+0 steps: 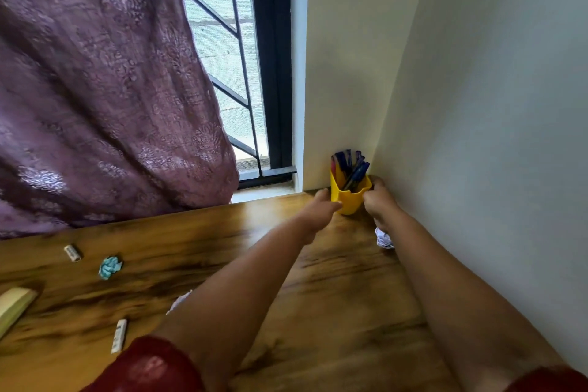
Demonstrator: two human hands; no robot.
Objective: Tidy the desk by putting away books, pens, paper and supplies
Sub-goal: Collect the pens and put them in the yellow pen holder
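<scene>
Yellow pen cup (348, 197), upright in the worktop (334, 280) corner, clasped between left hand (321, 205) and right hand (378, 200), fingers curled round opposite sides.

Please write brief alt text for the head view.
Both hands, left hand and right hand, grip a yellow pen cup of pens in the wooden desk corner. Crumpled paper lies at left.

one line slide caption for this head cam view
Both hands, left hand and right hand, grip a yellow pen holder in the corner of the wooden desk.
</scene>
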